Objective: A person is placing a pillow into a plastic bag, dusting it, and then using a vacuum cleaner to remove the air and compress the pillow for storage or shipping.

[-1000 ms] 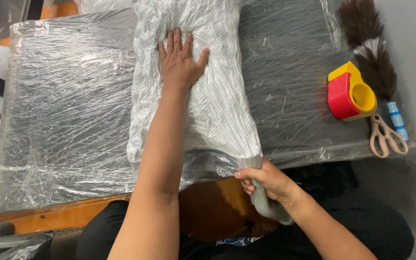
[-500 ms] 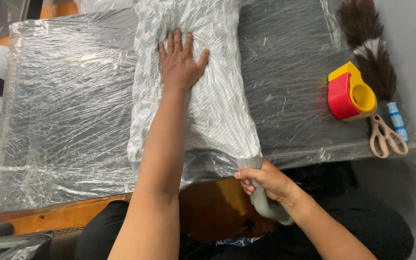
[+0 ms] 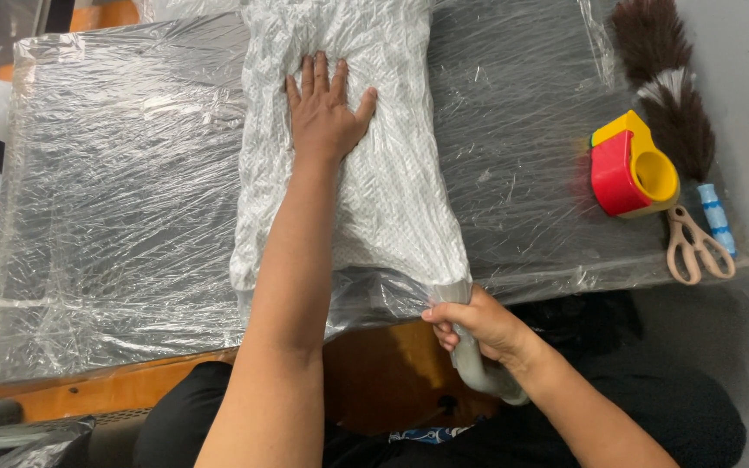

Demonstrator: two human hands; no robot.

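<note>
Your left hand [image 3: 327, 108] lay flat, fingers spread, pressing the white bagged pillow [image 3: 366, 182] onto the plastic-covered desk [image 3: 123, 208]; right hand [image 3: 478, 325] had its grip closed round the grey hose [image 3: 470, 360] at the bag's near corner; looked like mid air-removal; next prob. needs steady press w/ hose kept seated.

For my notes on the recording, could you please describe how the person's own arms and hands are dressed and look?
Both arms are bare from the frame's lower edge to the fingers: no sleeves, gloves, watch or bracelets show. The left hand has short nails and no visible rings. The right hand also shows no jewellery; its fingers are partly hidden. Dark clothing covers the lap below the arms.
</note>
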